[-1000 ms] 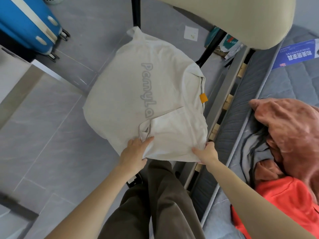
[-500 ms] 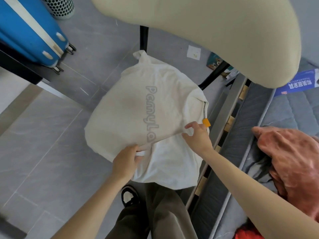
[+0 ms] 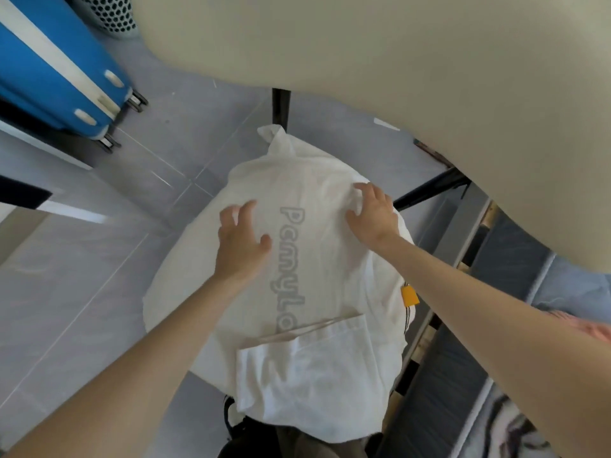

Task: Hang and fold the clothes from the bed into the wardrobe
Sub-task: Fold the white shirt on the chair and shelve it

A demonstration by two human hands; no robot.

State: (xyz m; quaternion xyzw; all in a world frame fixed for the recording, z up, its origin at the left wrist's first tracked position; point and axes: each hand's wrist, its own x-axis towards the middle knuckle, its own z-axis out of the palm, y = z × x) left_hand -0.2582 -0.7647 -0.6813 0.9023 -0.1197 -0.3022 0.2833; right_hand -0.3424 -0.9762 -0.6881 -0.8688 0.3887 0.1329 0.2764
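A white T-shirt (image 3: pixel 317 259) with grey lettering lies spread over a rounded seat that it hides. Its lower hem (image 3: pixel 317 375) is folded up toward the lettering. An orange tag (image 3: pixel 410 295) hangs at its right edge. My left hand (image 3: pixel 241 239) rests on the shirt just left of the lettering, fingers spread and slightly bent. My right hand (image 3: pixel 373 213) is on the far right part, fingers curled into fabric that wrinkles beneath them. More clothes lie on the bed: a pink garment (image 3: pixel 595 328) shows at the right edge.
A big beige rounded surface (image 3: pixel 396 61) overhangs the top of the view, with black legs (image 3: pixel 281 107) under it. A blue suitcase (image 3: pixel 56 77) and a perforated bin (image 3: pixel 112 14) stand at top left. The grey bed frame (image 3: pixel 463 233) and mattress (image 3: pixel 443 391) run along the right. Grey floor tiles (image 3: pixel 82 276) lie on the left.
Both hands left the shirt's near edge and moved up to its far half. The hem now lies folded over. The view has moved closer over the shirt.
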